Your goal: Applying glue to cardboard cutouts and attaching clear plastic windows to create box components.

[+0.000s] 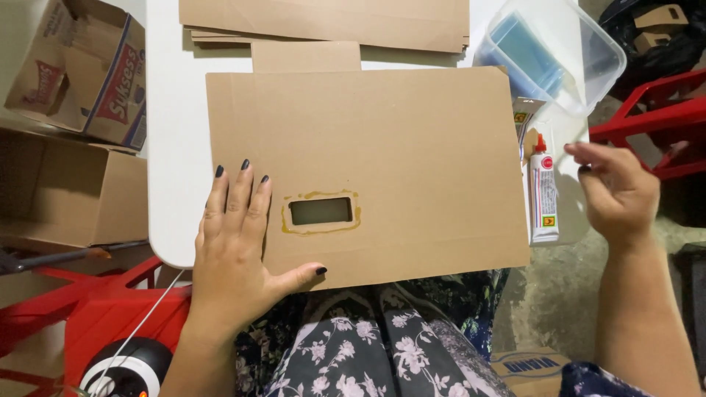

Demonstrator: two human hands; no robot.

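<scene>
From the head view, your left hand [235, 250] lies flat on the cardboard sheet [412, 147], fingers [239, 192] spread wide and pressing its lower left part, thumb stretched along the near edge. The sheet rests on the white worktop [165, 147], its near edge hanging over towards your lap. Just beside your left fingertips sits a rectangular cut-out window [321, 211], ringed with a smear of yellowish glue. Your right hand [618, 191] hovers off the right side of the sheet, fingers loosely curled and holding nothing, not touching the board. Between that hand and the sheet lies a white glue tube [544, 192] with a red cap, pointing away from you, just beside the sheet's right edge. Beyond it stands a clear plastic tub [588, 81] with blue sheets [523, 51] inside. More flat cardboard [323, 18] is stacked at the far edge, and an open cardboard box [66, 191] sits down to your left.
</scene>
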